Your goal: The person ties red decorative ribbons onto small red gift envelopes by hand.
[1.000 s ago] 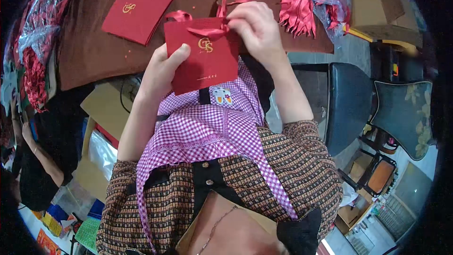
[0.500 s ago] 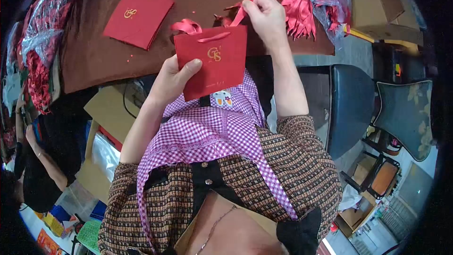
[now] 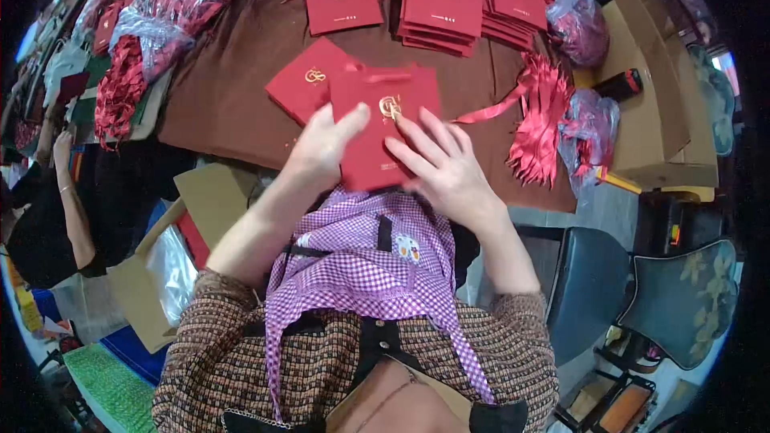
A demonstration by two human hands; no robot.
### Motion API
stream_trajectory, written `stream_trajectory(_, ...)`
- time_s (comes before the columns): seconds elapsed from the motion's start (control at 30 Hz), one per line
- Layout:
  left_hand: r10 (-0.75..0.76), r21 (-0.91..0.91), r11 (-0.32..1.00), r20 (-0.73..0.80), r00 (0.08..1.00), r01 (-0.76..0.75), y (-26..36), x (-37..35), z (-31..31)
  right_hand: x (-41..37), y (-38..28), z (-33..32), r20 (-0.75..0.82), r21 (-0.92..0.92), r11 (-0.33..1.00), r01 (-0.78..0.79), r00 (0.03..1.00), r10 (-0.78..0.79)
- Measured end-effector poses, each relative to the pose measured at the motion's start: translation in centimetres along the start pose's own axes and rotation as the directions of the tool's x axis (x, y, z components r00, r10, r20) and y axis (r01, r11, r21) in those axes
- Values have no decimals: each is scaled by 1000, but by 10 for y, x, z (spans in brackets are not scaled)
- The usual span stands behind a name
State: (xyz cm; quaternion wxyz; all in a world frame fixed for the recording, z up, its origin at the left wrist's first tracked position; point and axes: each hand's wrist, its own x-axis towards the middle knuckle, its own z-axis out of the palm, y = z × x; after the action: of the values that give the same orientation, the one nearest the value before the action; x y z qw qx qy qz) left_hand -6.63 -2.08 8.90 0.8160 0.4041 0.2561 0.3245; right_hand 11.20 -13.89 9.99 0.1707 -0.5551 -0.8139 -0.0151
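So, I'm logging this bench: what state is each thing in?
Red bag: flat, ribbon across its front, held
Left hand: gripping the bag's edge
Right hand: fingers over the bag's front; grip unclear
Bag stack: piled flat
Ribbon bundle: ends loose, one strand stretching left
Left plastic wrap: crumpled around red material
Left cardboard box: open

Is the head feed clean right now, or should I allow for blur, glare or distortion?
Head view: motion blur softens the left hand, the right hand and the red bag; head view: bright glints on the clear plastic wrap; head view: wide-angle distortion bows the brown tablecloth, and the corners go black.
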Motion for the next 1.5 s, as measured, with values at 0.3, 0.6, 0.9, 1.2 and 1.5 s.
stream_trajectory(0.3,264,192,944,40,964,-267,195,114,-9,200,77,-21,-503,-405,908,112,802,-323)
stream_trajectory(0.6,586,984,-149,171,792,-102,97,283,-183,236,143,137,-160,-368,915,-165,981,112)
stream_trajectory(0.9,310,757,-631,449,838,-172,30,289,-187,233,157,149,40,-232,963,-140,987,153)
stream_trajectory(1.2,512,785,-442,618,597,-434,36,287,-186,194,136,107,-110,190,981,-43,992,65)
stream_trajectory(1.5,349,941,-303,256,902,-150,84,168,-130,-10,135,8,-153,254,845,-472,843,516)
